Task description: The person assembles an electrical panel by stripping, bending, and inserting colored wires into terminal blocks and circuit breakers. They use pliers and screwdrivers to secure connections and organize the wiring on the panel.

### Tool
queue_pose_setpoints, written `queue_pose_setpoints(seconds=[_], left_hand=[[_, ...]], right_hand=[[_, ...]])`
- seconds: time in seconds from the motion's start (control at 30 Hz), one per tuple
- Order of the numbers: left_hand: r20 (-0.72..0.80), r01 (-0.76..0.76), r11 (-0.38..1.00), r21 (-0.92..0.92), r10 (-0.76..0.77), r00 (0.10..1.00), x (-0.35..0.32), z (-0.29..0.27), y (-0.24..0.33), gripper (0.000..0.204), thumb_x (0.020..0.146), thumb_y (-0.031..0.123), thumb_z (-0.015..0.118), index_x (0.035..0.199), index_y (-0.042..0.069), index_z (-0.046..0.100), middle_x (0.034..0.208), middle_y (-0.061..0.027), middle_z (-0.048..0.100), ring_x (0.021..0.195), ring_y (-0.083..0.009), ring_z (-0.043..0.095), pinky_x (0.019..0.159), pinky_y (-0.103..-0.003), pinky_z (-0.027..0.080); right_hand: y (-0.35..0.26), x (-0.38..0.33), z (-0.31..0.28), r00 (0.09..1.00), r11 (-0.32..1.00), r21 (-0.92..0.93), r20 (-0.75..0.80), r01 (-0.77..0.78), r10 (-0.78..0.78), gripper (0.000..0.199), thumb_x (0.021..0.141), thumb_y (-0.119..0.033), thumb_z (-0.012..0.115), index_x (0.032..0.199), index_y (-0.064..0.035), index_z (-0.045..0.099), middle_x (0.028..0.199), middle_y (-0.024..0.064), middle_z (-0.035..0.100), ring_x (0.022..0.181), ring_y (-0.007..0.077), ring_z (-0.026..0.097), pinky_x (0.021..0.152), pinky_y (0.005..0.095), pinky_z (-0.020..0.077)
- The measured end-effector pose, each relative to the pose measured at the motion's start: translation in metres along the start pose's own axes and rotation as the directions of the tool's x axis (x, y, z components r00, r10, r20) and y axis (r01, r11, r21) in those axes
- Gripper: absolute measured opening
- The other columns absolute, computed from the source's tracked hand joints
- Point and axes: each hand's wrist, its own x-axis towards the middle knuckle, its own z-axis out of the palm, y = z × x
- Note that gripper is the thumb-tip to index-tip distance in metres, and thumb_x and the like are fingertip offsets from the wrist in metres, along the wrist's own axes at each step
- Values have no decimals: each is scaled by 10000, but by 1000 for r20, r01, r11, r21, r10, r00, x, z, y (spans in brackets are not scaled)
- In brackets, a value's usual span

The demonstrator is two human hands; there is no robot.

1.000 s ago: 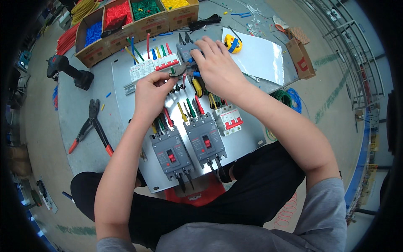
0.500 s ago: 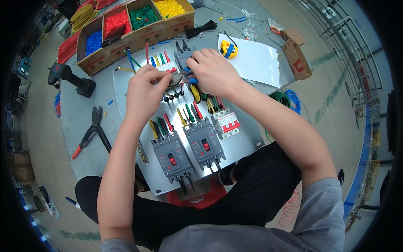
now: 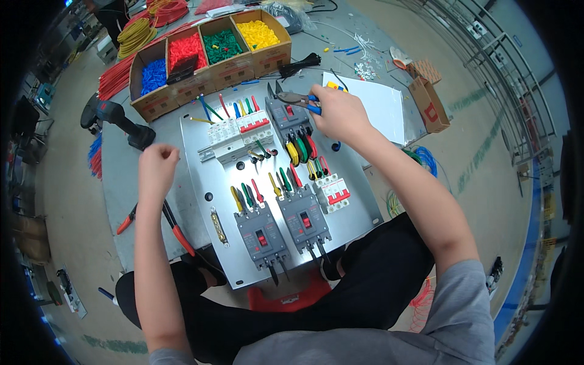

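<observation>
My right hand (image 3: 342, 114) grips cutting pliers (image 3: 295, 98) with blue handles, their jaws pointing left above a grey circuit breaker (image 3: 290, 117) at the panel's far side. Left of the metal panel (image 3: 225, 182), my left hand (image 3: 159, 164) is raised with its fingers curled in; whatever they may hold is hidden. Two more grey breakers, one on the left (image 3: 262, 236) and one on the right (image 3: 305, 220), sit on the near part with yellow, green and red capped leads. A white breaker row (image 3: 243, 131) with coloured wires stands far left; a small white breaker (image 3: 334, 193) is at right.
Behind the panel stands a divided cardboard box (image 3: 213, 81) of blue, red, green and yellow caps. A cordless drill (image 3: 126, 125) and red-handled pliers (image 3: 177, 236), partly behind my left arm, lie left. White paper (image 3: 380, 109) and black cable ties (image 3: 300, 64) lie beyond.
My left hand has left the white breaker wires and moved left, off the panel. My right hand has lifted the cutting pliers up and to the right, away from those wires.
</observation>
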Motion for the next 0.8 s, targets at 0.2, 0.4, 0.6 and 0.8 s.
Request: queue_pose_setpoints(seconds=[0.2,0.4,0.6,0.8], left_hand=[[-72,-128,964,231,148,986,-38,16,-11,296,931,145,779,1182,-6,735,1031,-178,700,901,-335,687,816,-434,574],[51,-236,935,-266,258,965,-61,67,70,394,943,195,816,1282,15,726,1038,-105,718,847,-195,651,770,-371,549],[187,-106,926,-361,184,965,-49,100,105,298,958,201,799,1179,0,796,898,-109,766,758,-188,676,739,-358,546],[125,-139,926,-350,194,973,-38,115,116,227,983,179,744,1089,-1,834,960,-177,824,791,-291,770,759,-401,574]], right_hand=[[-22,-10,12,970,851,524,222,-30,-103,326,1011,-228,725,1297,-79,683,1086,197,753,1024,402,730,890,465,569],[-54,-10,18,892,764,641,300,74,-338,351,1010,-239,782,1294,-56,687,1002,175,694,940,329,672,869,433,527],[-46,-3,24,842,765,633,348,113,-412,310,1002,-207,792,1235,-34,684,1003,167,704,949,319,682,879,422,531],[-41,-8,32,850,714,677,262,176,-457,277,1011,-201,783,1210,-33,689,1035,151,703,1003,300,677,931,410,527]])
